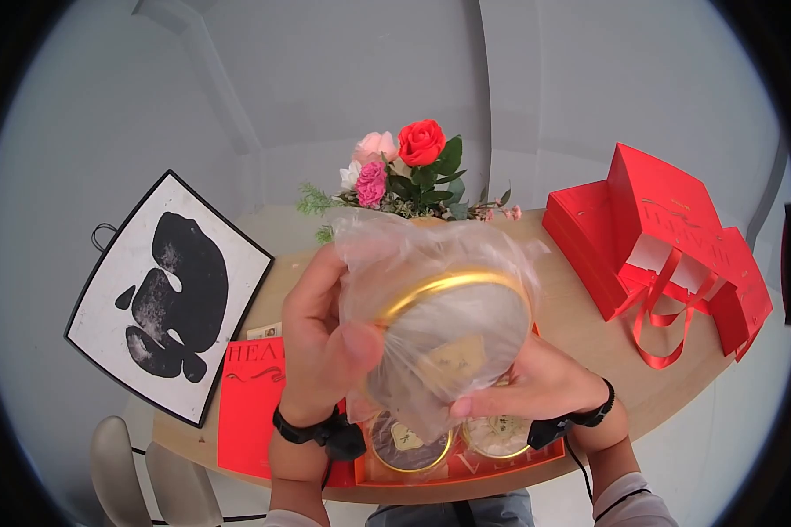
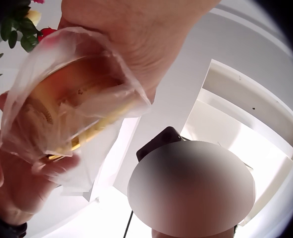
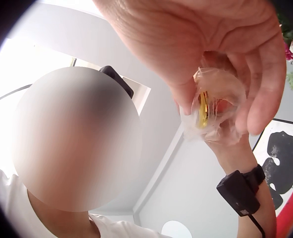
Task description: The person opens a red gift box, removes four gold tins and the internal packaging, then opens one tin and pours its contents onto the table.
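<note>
In the head view, both hands hold a round, clear-lidded, gold-rimmed canister (image 1: 448,321) wrapped in a thin translucent plastic bag (image 1: 369,255). My left hand (image 1: 321,342) grips its left side, thumb on the front. At the lower right, my right hand (image 1: 549,382) holds it with the thumb pressed on the bag. A pale label shows through the plastic. The left wrist view shows the canister's amber side (image 2: 82,91) through the bag. Beneath the hands, two similar gold-rimmed canisters (image 1: 410,443) sit in a red box (image 1: 483,479), partly hidden by the hands and bag.
A red booklet or card (image 1: 246,404) lies left of the box, close to a framed black-and-white picture (image 1: 171,299). Flowers (image 1: 413,167) stand at the back. Red gift packaging with ribbon handles (image 1: 668,237) is on the table's right. A chair (image 1: 149,474) stands at lower left.
</note>
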